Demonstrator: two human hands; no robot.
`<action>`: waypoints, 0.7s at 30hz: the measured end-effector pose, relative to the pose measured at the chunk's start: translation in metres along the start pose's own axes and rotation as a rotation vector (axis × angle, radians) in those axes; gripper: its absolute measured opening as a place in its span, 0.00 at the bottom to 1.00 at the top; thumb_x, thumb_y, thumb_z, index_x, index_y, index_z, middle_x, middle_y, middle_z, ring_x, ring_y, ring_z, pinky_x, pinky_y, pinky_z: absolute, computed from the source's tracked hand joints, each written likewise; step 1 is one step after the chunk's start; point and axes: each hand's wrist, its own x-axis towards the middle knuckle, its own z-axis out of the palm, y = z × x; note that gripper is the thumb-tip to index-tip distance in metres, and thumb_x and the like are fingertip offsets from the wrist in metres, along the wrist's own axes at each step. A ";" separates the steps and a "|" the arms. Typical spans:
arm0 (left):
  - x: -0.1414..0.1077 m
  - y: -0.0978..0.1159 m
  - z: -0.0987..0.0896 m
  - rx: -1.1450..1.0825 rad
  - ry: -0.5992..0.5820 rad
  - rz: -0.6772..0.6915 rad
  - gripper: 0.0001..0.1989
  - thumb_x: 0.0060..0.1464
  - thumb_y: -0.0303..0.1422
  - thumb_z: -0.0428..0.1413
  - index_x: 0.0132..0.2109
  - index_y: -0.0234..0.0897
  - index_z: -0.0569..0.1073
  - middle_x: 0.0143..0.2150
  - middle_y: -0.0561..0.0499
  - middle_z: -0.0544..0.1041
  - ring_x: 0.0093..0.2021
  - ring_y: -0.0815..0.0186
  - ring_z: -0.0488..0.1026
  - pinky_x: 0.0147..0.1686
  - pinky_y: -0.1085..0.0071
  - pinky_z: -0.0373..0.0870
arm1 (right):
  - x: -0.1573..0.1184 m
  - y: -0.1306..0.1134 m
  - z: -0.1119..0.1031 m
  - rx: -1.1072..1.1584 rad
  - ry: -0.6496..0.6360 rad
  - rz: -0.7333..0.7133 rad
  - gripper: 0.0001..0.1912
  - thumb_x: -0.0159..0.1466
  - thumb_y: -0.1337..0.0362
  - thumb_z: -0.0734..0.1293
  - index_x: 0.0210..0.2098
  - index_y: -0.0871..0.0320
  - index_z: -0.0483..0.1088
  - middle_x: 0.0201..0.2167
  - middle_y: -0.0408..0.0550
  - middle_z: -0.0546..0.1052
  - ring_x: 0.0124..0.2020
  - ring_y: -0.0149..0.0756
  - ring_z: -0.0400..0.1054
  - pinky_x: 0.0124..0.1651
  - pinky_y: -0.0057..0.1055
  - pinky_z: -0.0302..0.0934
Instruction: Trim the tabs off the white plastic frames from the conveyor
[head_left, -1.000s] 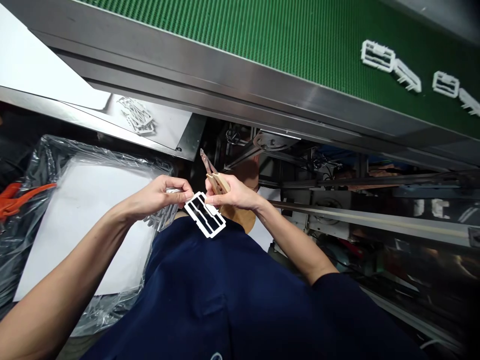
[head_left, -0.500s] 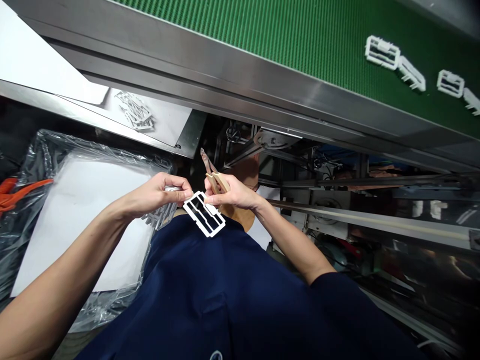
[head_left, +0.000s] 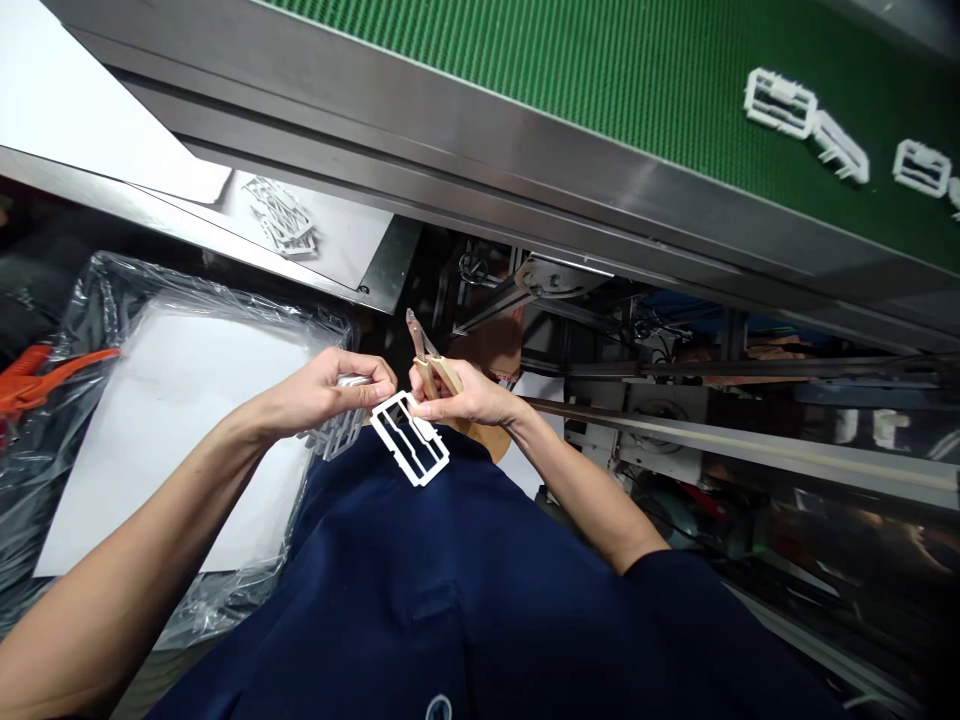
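Between both hands, in front of my dark blue shirt, is a white plastic frame (head_left: pixel 410 440) with slotted openings. My left hand (head_left: pixel 341 385) pinches its upper left corner. The same hand also keeps a stack of similar white frames (head_left: pixel 335 435) under its palm, partly hidden by the fingers. My right hand (head_left: pixel 465 390) grips nippers (head_left: pixel 429 362) with tan handles, their metal jaws pointing up and away from the frame. The right thumb and fingertips touch the frame's upper right edge.
A green ribbed conveyor belt (head_left: pixel 525 60) with a metal side carries white frames (head_left: pixel 780 103) at right. More frames (head_left: pixel 281 215) are piled on a ledge. Left, a sheet-lined plastic bag (head_left: pixel 187 430) lies near an orange-handled tool (head_left: pixel 52 380). Machine framework (head_left: pixel 750 440) stands at right.
The view has shifted slightly, so the surroundings sit a little further right. Both hands stay on the white frame, whose tilt has changed a little; the nippers remain in the right hand.
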 end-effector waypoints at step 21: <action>-0.049 -0.003 0.039 -0.272 0.896 -0.036 0.08 0.46 0.35 0.63 0.29 0.36 0.73 0.25 0.55 0.69 0.23 0.69 0.64 0.21 0.74 0.57 | -0.018 -0.029 0.015 0.058 0.328 -0.186 0.17 0.54 0.59 0.71 0.35 0.58 0.60 0.32 0.45 0.73 0.32 0.32 0.70 0.40 0.33 0.67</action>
